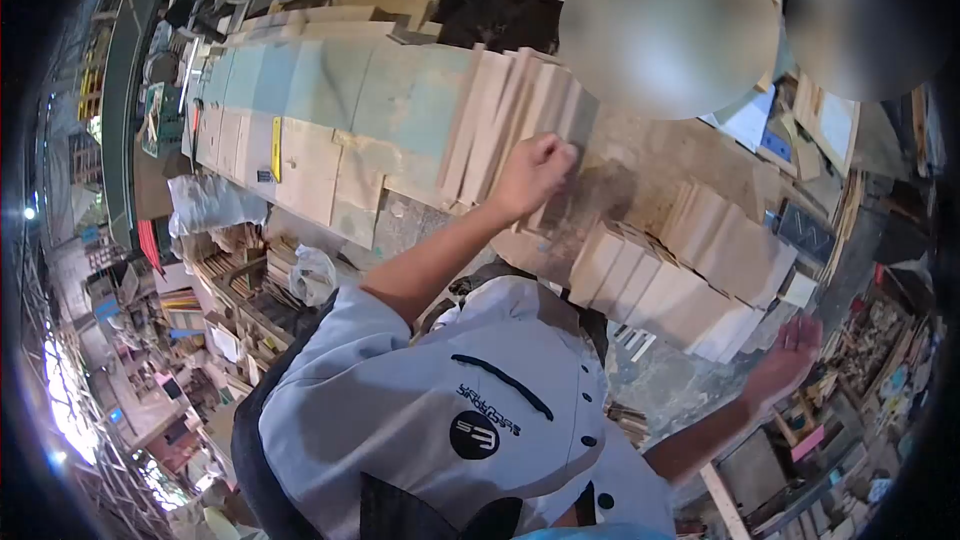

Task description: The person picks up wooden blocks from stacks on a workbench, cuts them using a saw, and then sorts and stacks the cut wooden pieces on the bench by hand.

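My left hand (540,175) is curled into a loose fist over the near end of a row of pale wooden boards (490,125) on the bench. Nothing shows between its fingers, and I cannot tell whether it touches the boards. Out to the right, my right hand (785,360) is slightly blurred, with its fingers extended and nothing visible in it. It is nearest to a stack of light wooden blocks (665,290), apart from it. Behind that stack stands a second group of pale wooden pieces (720,230).
A long workbench (350,90) with pale green and bare wood panels runs to the left, with a yellow level-like strip (276,148) on it. A plastic bag (312,275) lies among wood scraps at lower left. Offcuts (870,340) pile up at right.
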`<state>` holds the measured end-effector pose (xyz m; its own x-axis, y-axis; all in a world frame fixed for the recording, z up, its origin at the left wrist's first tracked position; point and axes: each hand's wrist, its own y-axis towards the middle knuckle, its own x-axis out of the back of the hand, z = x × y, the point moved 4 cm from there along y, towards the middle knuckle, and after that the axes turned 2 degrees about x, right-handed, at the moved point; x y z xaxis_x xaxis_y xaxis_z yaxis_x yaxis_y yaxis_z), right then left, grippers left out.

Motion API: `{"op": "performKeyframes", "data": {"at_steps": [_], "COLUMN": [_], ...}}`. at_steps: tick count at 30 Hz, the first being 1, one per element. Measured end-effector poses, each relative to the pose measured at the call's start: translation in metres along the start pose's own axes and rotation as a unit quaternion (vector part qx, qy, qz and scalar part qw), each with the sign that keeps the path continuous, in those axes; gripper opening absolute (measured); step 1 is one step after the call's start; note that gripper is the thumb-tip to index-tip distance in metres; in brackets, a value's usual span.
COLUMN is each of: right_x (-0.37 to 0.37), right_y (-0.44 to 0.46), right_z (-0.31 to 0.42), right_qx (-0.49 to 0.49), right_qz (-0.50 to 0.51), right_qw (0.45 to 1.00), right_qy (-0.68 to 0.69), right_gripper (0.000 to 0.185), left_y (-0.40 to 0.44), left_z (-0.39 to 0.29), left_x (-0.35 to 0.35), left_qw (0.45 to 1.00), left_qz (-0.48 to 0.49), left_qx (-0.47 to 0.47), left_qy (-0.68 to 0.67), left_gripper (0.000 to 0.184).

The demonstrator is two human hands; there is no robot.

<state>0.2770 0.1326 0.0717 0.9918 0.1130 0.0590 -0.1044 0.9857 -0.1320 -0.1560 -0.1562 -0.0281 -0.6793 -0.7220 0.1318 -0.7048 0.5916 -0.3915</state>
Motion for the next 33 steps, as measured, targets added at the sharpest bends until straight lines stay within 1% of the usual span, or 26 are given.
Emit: {"op": "performKeyframes", "data": {"at_steps": [1, 2, 3, 4, 5, 6, 7, 9, 10, 11, 13, 14, 15, 16, 18, 19, 20, 21, 23, 26, 27, 28, 29, 31, 32, 33], "right_x": [-0.016, -0.037, -0.062, -0.093, -0.123, -0.146, -0.17, -0.231, -0.255, -0.278, -0.323, -0.341, -0.357, -0.368, -0.386, -0.393, -0.4, -0.406, -0.41, -0.416, -0.42, -0.421, -0.421, -0.433, -0.44, -0.443], "right_y": [-0.019, -0.038, -0.056, -0.079, -0.099, -0.113, -0.126, -0.158, -0.171, -0.183, -0.207, -0.214, -0.22, -0.223, -0.23, -0.231, -0.233, -0.234, -0.232, -0.227, -0.23, -0.238, -0.246, -0.263, -0.269, -0.273], "right_z": [0.009, 0.018, 0.024, 0.03, 0.034, 0.029, 0.023, 0.028, 0.02, 0.008, -0.006, -0.014, -0.023, -0.033, -0.053, -0.06, -0.065, -0.07, -0.078, -0.071, -0.067, -0.068, -0.075, -0.085, -0.083, -0.079], "right_qx": [0.038, 0.074, 0.078, 0.085, 0.091, 0.077, 0.063, 0.043, 0.016, -0.013, -0.014, 0.006, 0.027, 0.033, 0.089, 0.094, 0.128, 0.16, 0.17, 0.166, 0.086, 0.002, -0.004, 0.041, 0.113, 0.113], "right_qz": [0.056, 0.111, 0.119, 0.158, 0.197, 0.2, 0.202, 0.321, 0.365, 0.407, 0.457, 0.485, 0.512, 0.513, 0.533, 0.533, 0.539, 0.542, 0.531, 0.506, 0.518, 0.527, 0.525, 0.535, 0.536, 0.535], "right_qw": [0.998, 0.991, 0.99, 0.984, 0.976, 0.973, 0.967, 0.934, 0.917, 0.896, 0.858, 0.838, 0.817, 0.815, 0.764, 0.762, 0.742, 0.721, 0.716, 0.735, 0.761, 0.779, 0.781, 0.808, 0.788, 0.79], "right_qy": [0.002, 0.004, 0.002, -0.01, -0.023, -0.081, -0.14, -0.147, -0.162, -0.176, -0.232, -0.249, -0.265, -0.269, -0.352, -0.356, -0.379, -0.401, -0.42, -0.42, -0.382, -0.339, -0.339, -0.244, -0.28, -0.278], "right_gripper": [0.06, 0.06, 0.06, 0.058, 0.055, 0.051, 0.047, 0.04, 0.044, 0.048, 0.06, 0.064, 0.068, 0.068, 0.071, 0.071, 0.071, 0.071, 0.072, 0.073, 0.071, 0.07, 0.07, 0.07, 0.065, 0.065], "left_y": [0.001, 0.0, -0.002, -0.002, -0.001, 0.002, 0.008, 0.021, 0.029, 0.028, 0.029, 0.03, 0.033, 0.036, 0.042, 0.043, 0.044, 0.04, 0.033, 0.028, 0.021, 0.012, 0.004, -0.009, -0.016, -0.02], "left_z": [0.016, 0.017, 0.019, 0.023, 0.032, 0.042, 0.055, 0.074, 0.076, 0.071, 0.059, 0.06, 0.064, 0.067, 0.077, 0.076, 0.072, 0.062, 0.058, 0.06, 0.058, 0.058, 0.058, 0.045, 0.036, 0.037], "left_x": [0.03, 0.059, 0.085, 0.106, 0.129, 0.145, 0.153, 0.166, 0.166, 0.166, 0.156, 0.156, 0.156, 0.156, 0.155, 0.155, 0.155, 0.155, 0.157, 0.175, 0.186, 0.189, 0.186, 0.179, 0.171, 0.163], "left_qw": [0.998, 0.992, 0.984, 0.984, 0.971, 0.955, 0.956, 0.931, 0.946, 0.948, 0.934, 0.937, 0.937, 0.937, 0.938, 0.938, 0.939, 0.937, 0.936, 0.942, 0.974, 0.986, 0.986, 0.994, 0.985, 0.987], "left_qz": [-0.048, -0.097, -0.145, -0.15, -0.186, -0.22, -0.222, -0.222, -0.135, -0.136, -0.079, -0.082, -0.064, -0.046, -0.042, -0.034, -0.037, -0.037, -0.037, -0.058, -0.016, 0.029, 0.033, 0.019, 0.039, 0.024], "left_qx": [-0.03, -0.015, 0.001, 0.002, 0.027, 0.053, 0.055, 0.023, 0.075, 0.076, 0.011, 0.009, 0.021, 0.032, 0.048, 0.066, 0.063, 0.072, 0.08, 0.073, 0.106, 0.142, 0.146, 0.066, 0.065, 0.025], "left_qy": [0.041, 0.075, 0.107, 0.101, 0.147, 0.191, 0.183, 0.29, 0.285, 0.276, 0.349, 0.34, 0.342, 0.345, 0.34, 0.339, 0.335, 0.34, 0.341, 0.321, 0.201, 0.077, 0.079, -0.091, -0.154, -0.158], "left_gripper": [0.027, 0.027, 0.026, 0.026, 0.027, 0.029, 0.029, 0.044, 0.066, 0.066, 0.074, 0.074, 0.08, 0.086, 0.084, 0.083, 0.083, 0.079, 0.074, 0.078, 0.076, 0.074, 0.074, 0.069, 0.069, 0.067]}}
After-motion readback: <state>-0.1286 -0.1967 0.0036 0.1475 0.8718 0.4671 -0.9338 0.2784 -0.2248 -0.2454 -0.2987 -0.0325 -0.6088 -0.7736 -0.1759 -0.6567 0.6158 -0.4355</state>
